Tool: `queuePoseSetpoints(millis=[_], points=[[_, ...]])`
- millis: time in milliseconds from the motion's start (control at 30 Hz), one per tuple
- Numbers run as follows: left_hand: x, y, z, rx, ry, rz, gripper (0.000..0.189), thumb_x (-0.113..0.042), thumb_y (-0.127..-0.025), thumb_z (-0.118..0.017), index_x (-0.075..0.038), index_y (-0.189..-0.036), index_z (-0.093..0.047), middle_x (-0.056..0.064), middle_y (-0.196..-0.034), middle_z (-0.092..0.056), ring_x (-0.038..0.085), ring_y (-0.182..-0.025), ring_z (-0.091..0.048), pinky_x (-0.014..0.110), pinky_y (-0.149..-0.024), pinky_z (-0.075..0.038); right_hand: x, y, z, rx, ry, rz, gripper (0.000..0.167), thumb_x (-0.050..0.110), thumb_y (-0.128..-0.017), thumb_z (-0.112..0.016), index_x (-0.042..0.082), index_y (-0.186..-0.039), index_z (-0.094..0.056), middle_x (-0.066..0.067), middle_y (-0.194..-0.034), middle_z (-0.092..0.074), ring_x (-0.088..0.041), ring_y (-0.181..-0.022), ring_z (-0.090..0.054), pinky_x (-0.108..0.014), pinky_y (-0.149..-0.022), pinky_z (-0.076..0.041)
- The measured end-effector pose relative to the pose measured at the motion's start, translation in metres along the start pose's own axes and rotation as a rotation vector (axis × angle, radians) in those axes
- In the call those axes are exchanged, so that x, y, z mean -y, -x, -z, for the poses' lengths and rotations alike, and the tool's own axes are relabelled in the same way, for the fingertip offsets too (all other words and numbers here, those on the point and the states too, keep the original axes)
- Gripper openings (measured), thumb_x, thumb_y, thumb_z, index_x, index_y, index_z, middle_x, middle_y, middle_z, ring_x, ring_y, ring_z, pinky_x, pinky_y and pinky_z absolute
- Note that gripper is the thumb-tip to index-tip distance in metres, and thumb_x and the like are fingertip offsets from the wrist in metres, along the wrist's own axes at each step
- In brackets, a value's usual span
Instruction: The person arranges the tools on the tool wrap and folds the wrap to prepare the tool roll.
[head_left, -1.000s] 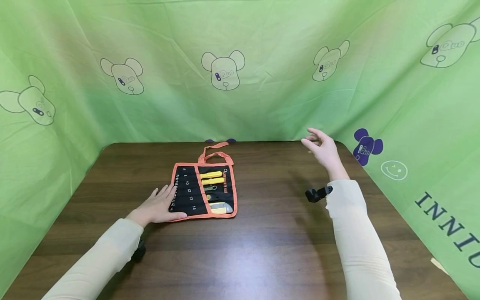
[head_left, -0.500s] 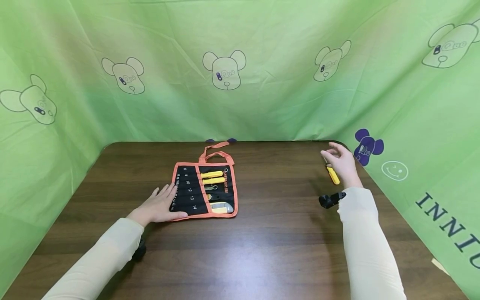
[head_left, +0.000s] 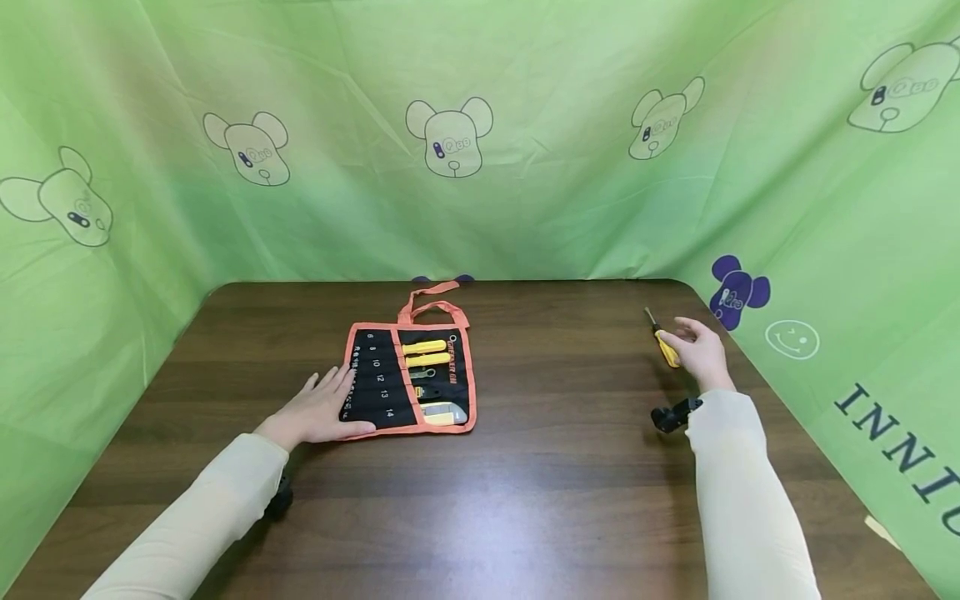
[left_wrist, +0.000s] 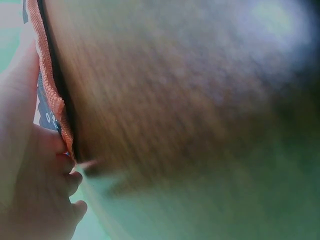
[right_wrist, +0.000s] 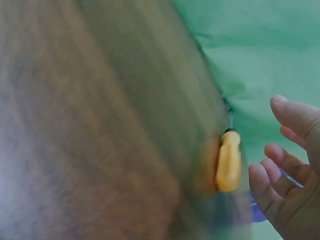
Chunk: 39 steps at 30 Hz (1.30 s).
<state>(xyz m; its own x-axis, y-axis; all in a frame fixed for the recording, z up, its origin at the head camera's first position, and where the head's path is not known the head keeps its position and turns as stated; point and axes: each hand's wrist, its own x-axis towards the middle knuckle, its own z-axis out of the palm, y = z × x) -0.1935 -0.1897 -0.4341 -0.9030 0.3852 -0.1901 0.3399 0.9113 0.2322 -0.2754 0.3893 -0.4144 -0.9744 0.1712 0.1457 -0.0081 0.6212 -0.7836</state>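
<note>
A black tool pouch with orange edging (head_left: pixel 471 379) lies flat, left of the table's middle. My left hand (head_left: pixel 318 410) rests on its left side, fingers and thumb spread; in the left wrist view the orange edge (left_wrist: pixel 48 82) runs beside the thumb. Farther right lies a screwdriver with a yellow handle (head_left: pixel 667 350), its shaft pointing to the back. Beside that handle is my right hand (head_left: pixel 703 357), its thumb overlapping it in the head view. From the right wrist, the yellow handle (right_wrist: pixel 229 162) shows apart from loosely bent fingers (right_wrist: pixel 260 182).
Two yellow handles (head_left: pixel 427 360), a small wrench (head_left: pixel 429 373) and a utility knife (head_left: pixel 446 413) show in the pouch's pockets. Orange ties (head_left: pixel 442 308) trail from its far edge. Green printed cloth (head_left: pixel 555 200) hangs around the brown table (head_left: pixel 525 500).
My right hand has moved right and back toward me, uncovering the screwdriver on the table and coming down by its handle. The left hand and the pouch stay in place.
</note>
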Motion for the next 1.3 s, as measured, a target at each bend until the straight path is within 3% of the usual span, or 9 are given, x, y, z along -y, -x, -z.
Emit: queuePoseSetpoints(millis=[100, 200, 333, 500, 667, 1067, 1300], points=[[0.0, 0.0, 0.0, -0.001, -0.002, 0.0, 0.105, -0.071, -0.079, -0.046, 0.008, -0.142, -0.019, 0.025, -0.149, -0.012, 0.038, -0.135, -0.013, 0.056, -0.105, -0.008, -0.008, 0.0, -0.002, 0.013, 0.018, -0.018, 0.057, 0.023, -0.091, -0.058, -0.011, -0.133, -0.038, -0.034, -0.123, -0.045, -0.033, -0.102, -0.05, -0.017, -0.058, -0.048], [0.0, 0.0, 0.0, -0.002, 0.002, 0.0, 0.104, -0.07, -0.079, -0.047, 0.008, -0.142, -0.019, 0.025, -0.148, -0.012, 0.038, -0.135, -0.013, 0.056, -0.105, -0.008, -0.017, -0.001, -0.005, 0.027, 0.036, -0.039, 0.055, 0.019, -0.091, -0.058, -0.012, -0.131, -0.039, -0.035, -0.121, -0.045, -0.018, -0.084, -0.056, -0.02, -0.055, -0.05], [-0.001, 0.001, 0.001, 0.001, 0.005, 0.0, 0.104, -0.069, -0.08, -0.047, 0.009, -0.142, -0.019, 0.025, -0.148, -0.011, 0.038, -0.135, -0.013, 0.056, -0.104, -0.008, -0.028, -0.002, -0.008, 0.019, 0.103, -0.057, 0.048, 0.014, -0.089, -0.058, -0.012, -0.127, -0.044, -0.033, -0.115, -0.05, -0.001, -0.062, -0.051, -0.021, -0.052, -0.048], [-0.002, 0.001, 0.002, 0.004, 0.007, 0.003, 0.104, -0.069, -0.08, -0.048, 0.009, -0.142, -0.019, 0.025, -0.148, -0.011, 0.039, -0.135, -0.013, 0.056, -0.104, -0.008, -0.029, -0.002, -0.009, -0.016, 0.2, -0.046, 0.041, 0.011, -0.087, -0.06, -0.01, -0.121, -0.052, -0.031, -0.107, -0.056, -0.004, -0.061, -0.05, -0.021, -0.054, -0.042], [-0.002, 0.002, 0.002, 0.004, 0.01, 0.005, 0.104, -0.069, -0.08, -0.048, 0.009, -0.142, -0.019, 0.025, -0.148, -0.011, 0.038, -0.135, -0.012, 0.056, -0.105, -0.008, -0.027, -0.002, -0.009, -0.027, 0.229, -0.05, 0.038, 0.009, -0.086, -0.059, -0.012, -0.118, -0.053, -0.029, -0.104, -0.059, -0.006, -0.064, -0.05, -0.023, -0.058, -0.04], [-0.001, 0.001, 0.001, 0.003, 0.006, -0.003, 0.104, -0.07, -0.08, -0.047, 0.009, -0.142, -0.019, 0.025, -0.148, -0.011, 0.039, -0.135, -0.013, 0.056, -0.104, -0.008, -0.025, -0.002, -0.008, -0.055, 0.132, -0.12, 0.037, 0.005, -0.087, -0.055, -0.012, -0.12, -0.052, -0.028, -0.103, -0.057, -0.002, -0.05, -0.049, -0.02, -0.046, -0.046], [-0.001, 0.001, 0.001, 0.0, 0.002, -0.003, 0.105, -0.07, -0.079, -0.047, 0.009, -0.142, -0.02, 0.025, -0.148, -0.013, 0.039, -0.135, -0.013, 0.057, -0.104, -0.008, -0.011, -0.006, -0.006, -0.074, 0.061, -0.098, 0.038, 0.005, -0.087, -0.055, -0.011, -0.121, -0.053, -0.027, -0.106, -0.057, -0.009, -0.056, -0.057, -0.021, -0.047, -0.048]])
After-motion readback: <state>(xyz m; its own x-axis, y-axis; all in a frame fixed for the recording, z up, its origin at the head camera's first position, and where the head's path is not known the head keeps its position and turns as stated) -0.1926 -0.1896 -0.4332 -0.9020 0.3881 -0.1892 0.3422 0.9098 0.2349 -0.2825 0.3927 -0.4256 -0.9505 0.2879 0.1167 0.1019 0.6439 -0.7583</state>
